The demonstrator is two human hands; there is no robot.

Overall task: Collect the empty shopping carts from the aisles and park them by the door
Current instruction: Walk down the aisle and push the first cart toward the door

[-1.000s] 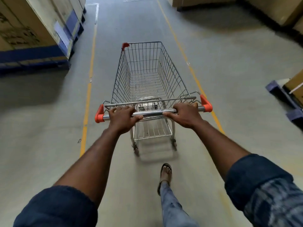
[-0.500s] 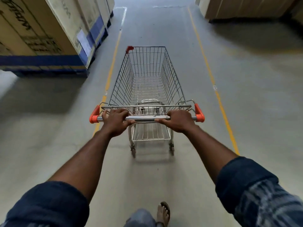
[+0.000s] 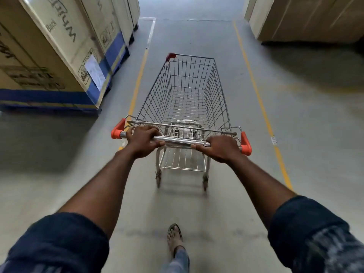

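Observation:
An empty wire shopping cart [image 3: 187, 91] stands on the grey concrete floor straight ahead of me, between two yellow floor lines. Its steel handle bar [image 3: 177, 140] has orange end caps. My left hand [image 3: 142, 141] is wrapped around the left part of the bar. My right hand [image 3: 222, 147] grips the right part, close to the orange cap. Both arms are stretched forward. The basket holds nothing, and the cart's front wheels are hidden under it.
Tall cardboard boxes with blue bands [image 3: 59, 56] stand on the left, close to the left yellow line [image 3: 137, 83]. More plain cartons [image 3: 305, 18] stand at the far right. The right yellow line [image 3: 260, 101] runs along the aisle. My sandalled foot [image 3: 174, 238] is behind the cart.
The cart has rolled forward along the aisle with both hands on its handle. The boxes on the left have come closer, and the cart now points straighter between the yellow lines.

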